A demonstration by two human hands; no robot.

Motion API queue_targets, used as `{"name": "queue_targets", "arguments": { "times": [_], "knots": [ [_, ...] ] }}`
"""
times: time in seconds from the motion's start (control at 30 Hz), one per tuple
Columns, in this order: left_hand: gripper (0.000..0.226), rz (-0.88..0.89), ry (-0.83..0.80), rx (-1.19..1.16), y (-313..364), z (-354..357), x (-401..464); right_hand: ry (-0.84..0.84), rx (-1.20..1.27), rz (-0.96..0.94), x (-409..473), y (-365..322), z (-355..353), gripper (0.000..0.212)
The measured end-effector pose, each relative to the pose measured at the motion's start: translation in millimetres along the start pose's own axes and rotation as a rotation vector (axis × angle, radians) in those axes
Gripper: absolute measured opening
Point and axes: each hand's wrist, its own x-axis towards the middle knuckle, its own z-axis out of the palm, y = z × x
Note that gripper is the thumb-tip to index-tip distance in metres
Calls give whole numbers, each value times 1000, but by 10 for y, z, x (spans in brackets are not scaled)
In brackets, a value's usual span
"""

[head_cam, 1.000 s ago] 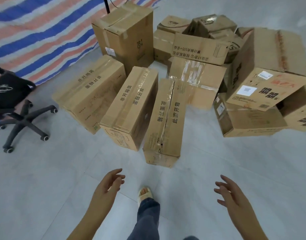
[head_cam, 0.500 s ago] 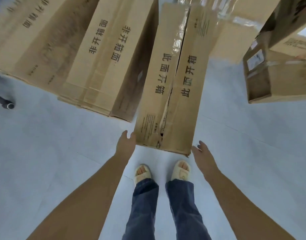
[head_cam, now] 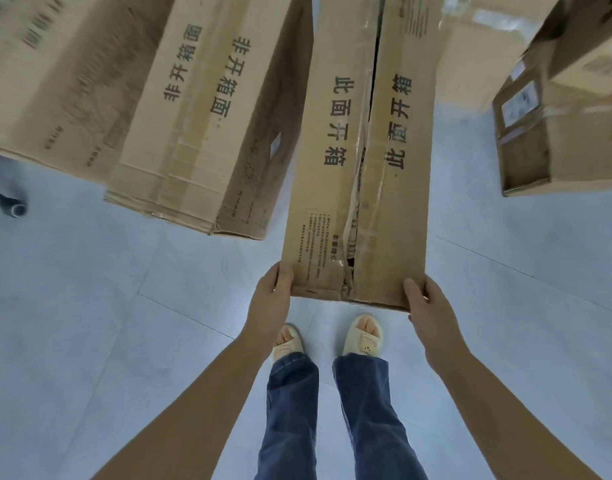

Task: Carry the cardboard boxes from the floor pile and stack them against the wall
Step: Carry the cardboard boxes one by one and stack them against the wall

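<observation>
A long narrow cardboard box point(head_cam: 363, 161) with black printed characters and a split taped seam runs away from me in the middle of the view. My left hand point(head_cam: 270, 299) grips its near left corner, thumb on the top face. My right hand point(head_cam: 427, 308) grips the near right corner, thumb on top and fingers under the edge. The near end of the box sits above my feet. A wider box point(head_cam: 207, 112) lies beside it on the left, and another box point(head_cam: 55, 74) lies further left.
A smaller box point(head_cam: 553, 133) with a white label sits at the right, with a tilted box above it. A chair caster point(head_cam: 15, 208) shows at the left edge. Pale tiled floor point(head_cam: 107, 323) spreads around my sandalled feet point(head_cam: 327, 336).
I have bent down and stepped up to the pile. Both hands went from hanging open to closing on the near corners of the long box, whose near end now looks raised.
</observation>
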Motion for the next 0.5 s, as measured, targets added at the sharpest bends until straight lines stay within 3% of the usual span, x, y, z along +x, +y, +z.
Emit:
{"name": "queue_targets", "arguments": {
  "times": [0.13, 0.3, 0.4, 0.5],
  "knots": [
    [23, 72, 90, -70, 344, -103, -509, 139, -91, -137, -450, -384, -354, 22],
    [32, 114, 191, -129, 726, -311, -815, 209, -17, -195, -882, -722, -590, 38],
    [45, 58, 163, -123, 966, -383, -735, 152, 171, -75, -935, -914, -525, 46],
    [59, -50, 31, -230, 1219, -452, -610, -54, 429, 176, -960, -1106, -429, 41]
  ]
}}
